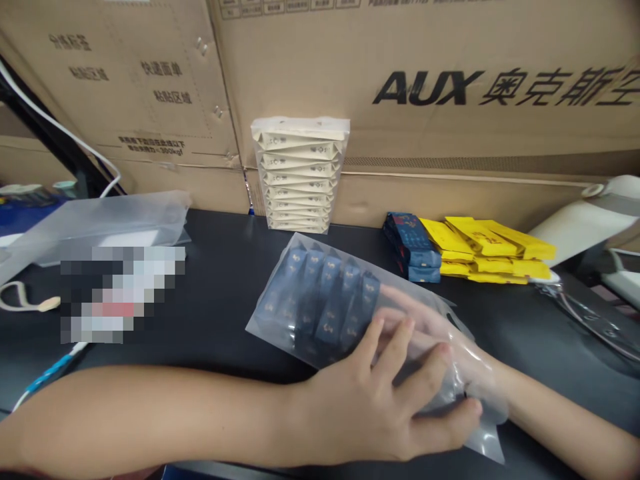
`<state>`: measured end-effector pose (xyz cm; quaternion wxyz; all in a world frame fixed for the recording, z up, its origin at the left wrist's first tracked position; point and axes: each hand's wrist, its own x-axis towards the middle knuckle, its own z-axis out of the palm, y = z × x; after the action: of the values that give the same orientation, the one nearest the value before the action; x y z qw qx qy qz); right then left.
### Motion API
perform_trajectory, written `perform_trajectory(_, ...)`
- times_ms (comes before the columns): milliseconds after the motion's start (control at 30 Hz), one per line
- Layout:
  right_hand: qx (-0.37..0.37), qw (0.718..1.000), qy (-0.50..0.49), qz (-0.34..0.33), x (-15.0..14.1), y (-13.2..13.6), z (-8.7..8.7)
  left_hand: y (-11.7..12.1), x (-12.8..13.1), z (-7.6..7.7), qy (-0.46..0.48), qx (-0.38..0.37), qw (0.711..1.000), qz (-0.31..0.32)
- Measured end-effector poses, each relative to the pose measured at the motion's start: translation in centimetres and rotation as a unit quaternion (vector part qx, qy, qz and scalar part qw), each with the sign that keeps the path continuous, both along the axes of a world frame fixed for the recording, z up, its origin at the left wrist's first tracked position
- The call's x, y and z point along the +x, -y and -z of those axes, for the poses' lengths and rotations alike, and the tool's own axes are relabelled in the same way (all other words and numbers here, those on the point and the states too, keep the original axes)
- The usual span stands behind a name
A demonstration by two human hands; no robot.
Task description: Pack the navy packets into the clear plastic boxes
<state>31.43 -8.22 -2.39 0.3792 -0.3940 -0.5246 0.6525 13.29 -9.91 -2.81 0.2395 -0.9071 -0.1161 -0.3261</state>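
Lying across the clear bag (493,440), our left hand (365,407) comes in from the lower left, forearm nearly level, back of the hand up, fingers spread over the plastic. Its grip is loose-looking, touching the film; whether it pinches any, we can't tell. Our right hand (445,330) slants in from the lower right, inside the bag, fingers reaching to the row of dark blue packets (327,300). We can't tell whether that grip closes on one; hazy film and our left fingers get in the way.

The bag sits tilted above the black surface (215,300), its packets at the far left end. Beyond it, a clear pack of cream packets (300,177) stands upright before the printed cardboard (425,143). Over on our right, a navy stack (414,247) sits just beside the yellow packets (483,243), with a white cylindrical object (590,217) leaning behind. And left, clear sleeves (145,210) lie flat, near a pixelated item (123,300) and a blue-and-white cable (47,375).
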Motion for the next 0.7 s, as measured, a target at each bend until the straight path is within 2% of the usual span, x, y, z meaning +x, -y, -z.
perform_trajectory(133, 0.021, 1.000, 0.003, 0.001, 0.4, 0.2, 0.5, -0.1, 0.1, 0.0, -0.007, -0.007, 1.000, 0.003)
perform_trajectory(267, 0.050, 0.999, 0.013, 0.015, 0.2, 0.2, 0.1, -0.1, 0.1, -0.1, 0.013, -0.008, 1.000, 0.012)
perform_trajectory(467, 0.058, 0.998, 0.014, 0.002, 0.0, -0.3, -0.7, 0.0, 0.1, -0.1, 0.027, -0.009, 0.999, 0.028)
perform_trajectory(700, 0.068, 0.997, 0.024, -0.012, 0.7, -0.8, -0.4, -0.5, 0.0, -0.1, 0.016, -0.040, 0.999, 0.032)
